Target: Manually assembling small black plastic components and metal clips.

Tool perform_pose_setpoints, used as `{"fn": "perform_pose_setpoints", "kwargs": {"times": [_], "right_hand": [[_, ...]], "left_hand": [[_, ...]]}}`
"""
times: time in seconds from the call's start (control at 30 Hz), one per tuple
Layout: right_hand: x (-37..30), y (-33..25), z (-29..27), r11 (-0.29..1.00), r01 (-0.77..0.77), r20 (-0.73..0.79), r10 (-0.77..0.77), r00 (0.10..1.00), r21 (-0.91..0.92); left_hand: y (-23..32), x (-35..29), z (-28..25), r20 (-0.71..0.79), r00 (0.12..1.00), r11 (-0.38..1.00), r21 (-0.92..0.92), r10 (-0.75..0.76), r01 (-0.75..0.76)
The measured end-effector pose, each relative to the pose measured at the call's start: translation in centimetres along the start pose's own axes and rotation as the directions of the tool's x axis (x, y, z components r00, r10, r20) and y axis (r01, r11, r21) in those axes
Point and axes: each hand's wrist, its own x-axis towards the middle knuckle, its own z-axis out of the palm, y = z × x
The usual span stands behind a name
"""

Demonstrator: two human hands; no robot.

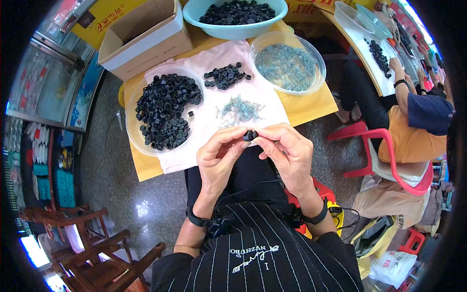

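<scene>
A small round black plastic cap [250,136] is pinched between the fingertips of my left hand [218,155] and my right hand [288,155], just off the table's front edge. Both hands are closed on it from opposite sides. Ahead of them, a loose heap of thin, silvery screw-like pieces [240,109] lies on a pale pink cloth [209,115]. Behind that heap is a pile of small black parts [226,77]. To the left sits a clear round tray [132,131] heaped with black caps [168,104]; one small black piece lies by its right rim.
A clear tub [321,78] of the silvery pieces stands at the far right, near a light-blue basin [194,22] of black caps. An open cardboard box [160,48] stands far left. A person [418,117] sits on a red chair [382,141] at another table to the right.
</scene>
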Motion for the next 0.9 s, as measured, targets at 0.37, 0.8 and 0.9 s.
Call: {"fn": "perform_pose_setpoints", "kwargs": {"times": [0.37,0.8,0.9], "right_hand": [[0.1,0.4,-0.4,0.949,0.232,0.03,-0.232,0.972,-0.215],[0.0,0.6,0.1,0.985,0.144,0.049,-0.14,0.989,-0.091],[0.1,0.8,0.4,0.956,0.24,0.07,-0.231,0.97,-0.169]], "left_hand": [[0.4,0.4,-0.4,0.051,0.999,0.99,0.14,-0.007,-0.001],[0.4,0.1,-1.1,0.054,0.976,0.974,-0.07,-0.212,0.215],[0.5,0.3,-0.8,0.041,0.968,0.952,-0.177,-0.247,0.25]]}}
